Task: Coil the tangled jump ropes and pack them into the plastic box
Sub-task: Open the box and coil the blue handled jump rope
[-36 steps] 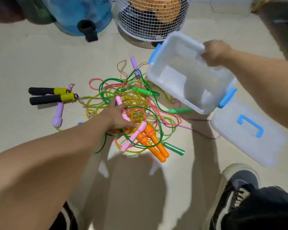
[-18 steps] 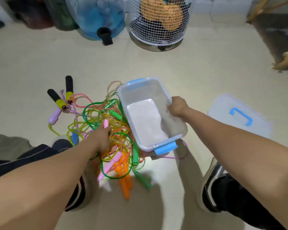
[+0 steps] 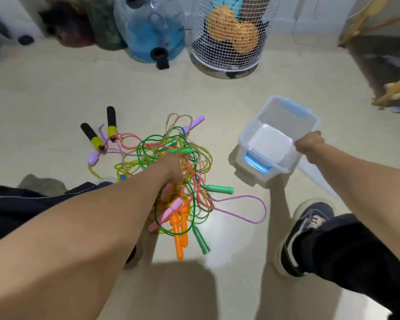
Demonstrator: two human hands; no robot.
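Jump ropes (image 3: pixel 171 162), a tangled heap of thin green, yellow, pink and purple plastic cords, lie on the pale floor (image 3: pixel 56 93) in front of me; my left hand (image 3: pixel 171 168) is sunk into the middle of the heap, its fingers curled down round a bunch of the cords, though the fingertips are hidden among them; two orange plastic handles (image 3: pixel 180 232) and a pink handle (image 3: pixel 169 212) hang just below that hand, mint-green handles (image 3: pixel 218 188) stick out to the right and below, and two black foam handles with yellow collars (image 3: pixel 99 132) lie at the far left edge of the pile; my right hand (image 3: pixel 310 142) grips the near right rim of the clear plastic box with blue clasps (image 3: pixel 280 125), holding it tilted, well apart from the ropes; whether it touches the floor I cannot tell; nothing lies inside it; a blue water jug (image 3: pixel 150 31) and a white wire basket (image 3: pixel 231 35) stand beyond, and my black-and-white shoe (image 3: pixel 303 236) is planted on the floor at the right.
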